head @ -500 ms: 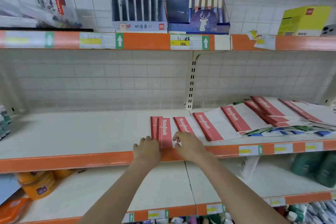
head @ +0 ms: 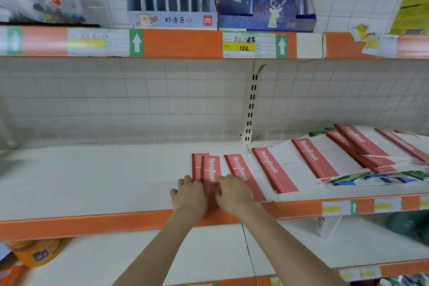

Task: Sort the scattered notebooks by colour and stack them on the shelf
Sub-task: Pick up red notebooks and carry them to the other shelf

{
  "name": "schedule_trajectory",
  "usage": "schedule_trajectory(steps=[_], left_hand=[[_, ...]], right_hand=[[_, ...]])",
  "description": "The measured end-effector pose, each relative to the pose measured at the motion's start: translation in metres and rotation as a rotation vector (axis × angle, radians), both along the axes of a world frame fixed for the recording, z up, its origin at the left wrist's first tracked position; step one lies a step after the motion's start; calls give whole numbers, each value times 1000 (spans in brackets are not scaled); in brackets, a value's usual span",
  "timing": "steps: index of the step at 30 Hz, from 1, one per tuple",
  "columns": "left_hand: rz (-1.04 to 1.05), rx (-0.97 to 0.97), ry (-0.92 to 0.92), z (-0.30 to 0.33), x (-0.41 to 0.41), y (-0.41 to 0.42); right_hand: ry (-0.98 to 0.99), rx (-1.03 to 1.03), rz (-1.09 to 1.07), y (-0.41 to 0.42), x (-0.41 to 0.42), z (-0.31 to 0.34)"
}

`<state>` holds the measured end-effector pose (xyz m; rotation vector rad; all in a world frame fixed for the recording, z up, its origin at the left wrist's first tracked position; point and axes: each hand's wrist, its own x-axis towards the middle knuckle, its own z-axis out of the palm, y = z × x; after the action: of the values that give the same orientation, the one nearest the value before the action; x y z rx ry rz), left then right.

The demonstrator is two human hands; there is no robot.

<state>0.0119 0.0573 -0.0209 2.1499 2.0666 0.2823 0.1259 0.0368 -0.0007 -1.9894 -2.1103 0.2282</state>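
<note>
Head view: left hand (head: 189, 195) and right hand (head: 232, 193), fingers curled, pressing on red notebooks (head: 210, 173) at shelf (head: 92, 223) front edge, likely squaring the stack; mixed pile (head: 371, 169) waiting rightward.

Hidden or unclear, as we record it:
- Near ends of the two leftmost red notebooks (head: 210, 169): covered by the left hand (head: 189, 195) and right hand (head: 232, 191); we cannot tell how the fingers lie beneath.
- Green and blue notebooks (head: 362, 180): only edges show under the red pile.
- Yellow box (head: 411, 15) and orange tub (head: 34, 253): cut off by the picture's edges.
- Left price label (head: 97, 42): writing too blurred for us to read.
</note>
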Motion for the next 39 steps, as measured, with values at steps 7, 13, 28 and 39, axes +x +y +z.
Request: schedule_trajectory(steps=[7, 13, 28, 39], left_hand=[[55, -9, -426, 1, -2, 11], [-1, 33, -743, 1, -2, 13], [227, -112, -336, -8, 2, 19], [143, -188, -1406, 21, -18, 15]], right_hand=[[-80, -72, -22, 0, -13, 5], [-14, -15, -61, 0, -11, 1], [166, 82, 4, 1, 6, 0], [256, 157, -42, -1, 5, 9]])
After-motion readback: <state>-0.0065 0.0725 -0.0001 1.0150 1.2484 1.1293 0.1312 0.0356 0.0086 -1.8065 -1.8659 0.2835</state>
